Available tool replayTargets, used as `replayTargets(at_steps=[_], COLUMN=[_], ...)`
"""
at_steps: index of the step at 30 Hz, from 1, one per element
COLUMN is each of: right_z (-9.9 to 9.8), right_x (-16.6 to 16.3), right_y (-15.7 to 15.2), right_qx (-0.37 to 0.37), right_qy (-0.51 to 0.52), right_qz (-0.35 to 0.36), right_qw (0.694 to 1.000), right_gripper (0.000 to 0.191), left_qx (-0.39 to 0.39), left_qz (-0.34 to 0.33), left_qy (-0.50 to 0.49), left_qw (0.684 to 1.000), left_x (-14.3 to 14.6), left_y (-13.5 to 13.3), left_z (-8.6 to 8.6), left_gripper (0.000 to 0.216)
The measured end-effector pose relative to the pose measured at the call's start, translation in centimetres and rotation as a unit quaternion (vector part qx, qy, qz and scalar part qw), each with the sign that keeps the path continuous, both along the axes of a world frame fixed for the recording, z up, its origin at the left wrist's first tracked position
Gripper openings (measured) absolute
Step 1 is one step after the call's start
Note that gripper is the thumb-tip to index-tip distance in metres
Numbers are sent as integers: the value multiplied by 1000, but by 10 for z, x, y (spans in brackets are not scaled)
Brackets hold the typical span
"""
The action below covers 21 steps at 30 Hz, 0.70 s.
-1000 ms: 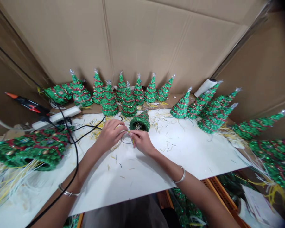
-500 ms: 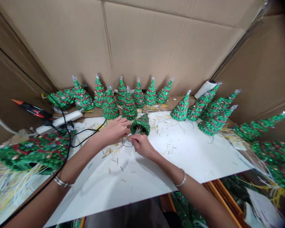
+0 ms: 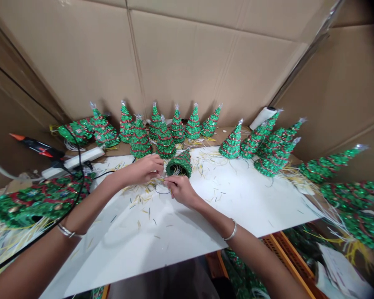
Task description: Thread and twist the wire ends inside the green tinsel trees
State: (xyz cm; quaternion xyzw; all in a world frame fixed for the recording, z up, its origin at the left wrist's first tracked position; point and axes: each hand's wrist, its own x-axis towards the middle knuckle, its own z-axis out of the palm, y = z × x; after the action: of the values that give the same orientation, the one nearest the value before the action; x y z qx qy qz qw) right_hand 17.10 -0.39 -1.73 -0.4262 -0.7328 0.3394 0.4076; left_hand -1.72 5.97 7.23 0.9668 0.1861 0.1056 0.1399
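Observation:
A small green Christmas tree [image 3: 184, 158] lies on its side in the middle, its hollow base facing me with thin pale wires [image 3: 176, 169] inside. Just left of that base, my left hand [image 3: 147, 168] is closed in a pinch. Below the opening, my right hand [image 3: 180, 189] pinches too, its fingertips close to those of the left. Fine wire ends show between the two hands, and a dark wire loops beneath them. Which strand each hand grips is too small to make out exactly.
Several finished-looking trees [image 3: 164, 141] stand along the back, with more at the right. A larger tree [image 3: 40, 195] lies at the left beside a power strip [image 3: 73, 162] and an orange-tipped glue gun [image 3: 34, 145]. Yellow and dark clippings litter the white board [image 3: 187, 232]. Orange crates [image 3: 286, 257] sit below.
The whole view has shifted slightly. My hands remain at the tree's base, with the left fingertips drawn a little away from the opening and the right hand turned slightly.

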Motion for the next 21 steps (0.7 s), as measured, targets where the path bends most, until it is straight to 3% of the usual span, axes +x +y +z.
replayTargets(at_steps=[3, 7, 9, 11, 13, 17, 21], right_z=[-3, -9, -11, -13, -14, -14, -14], right_x=[3, 6, 6, 4, 2, 1, 2], right_y=[0, 1, 2, 4, 5, 5, 6], right_qx=[-29, -93, -106, -117, -131, -149, -158], right_qy=[21, 68, 92, 110, 127, 161, 175], right_qz=[-1, 1, -1, -3, -8, -13, -3], right_qw=[999, 993, 990, 987, 983, 976, 972], right_gripper=[21, 24, 24, 23, 24, 28, 29], left_qx=[7, 44, 49, 47, 39, -37, -137], left_qz=[9, 97, 118, 131, 152, 181, 186], left_qy=[-13, -70, -57, -25, -2, -70, -129], left_qw=[1000, 992, 990, 990, 988, 980, 964], left_x=[-10, -39, -49, -52, -47, -30, -18], left_y=[5, 16, 17, 15, 9, -6, -11], left_z=[13, 45, 49, 41, 21, -20, -37], left_gripper=[22, 26, 30, 35, 38, 38, 36])
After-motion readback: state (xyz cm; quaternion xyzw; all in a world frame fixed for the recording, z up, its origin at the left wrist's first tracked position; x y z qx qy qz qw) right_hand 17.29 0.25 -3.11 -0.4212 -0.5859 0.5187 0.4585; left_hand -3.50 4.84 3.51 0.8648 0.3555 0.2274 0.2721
